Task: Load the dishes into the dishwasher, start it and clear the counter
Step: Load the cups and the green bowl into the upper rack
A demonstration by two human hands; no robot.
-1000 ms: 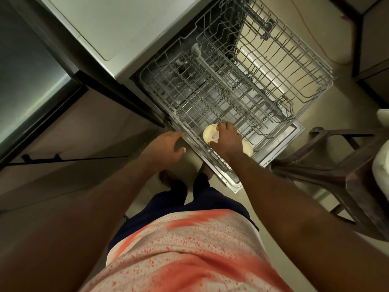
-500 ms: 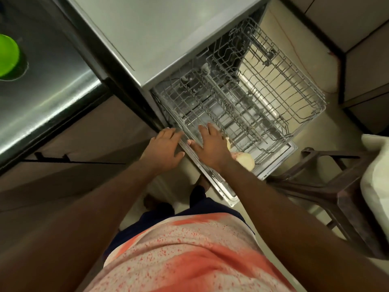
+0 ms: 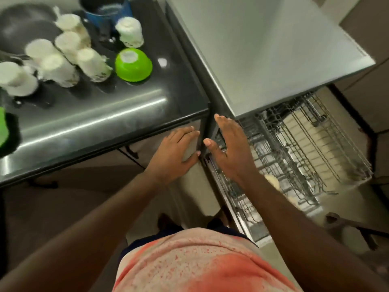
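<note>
Counter (image 3: 105, 114) | roughly seven cups (image 3: 92, 64) | one green bowl (image 3: 133, 65) | left hand (image 3: 174, 157), right hand (image 3: 227, 148): fingers (image 3: 185, 131) wide

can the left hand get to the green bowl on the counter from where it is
Probably yes. The left hand is open and empty below the counter edge, and the counter between that edge and the green bowl is bare; the white cups stand beside it, off the path.
</note>
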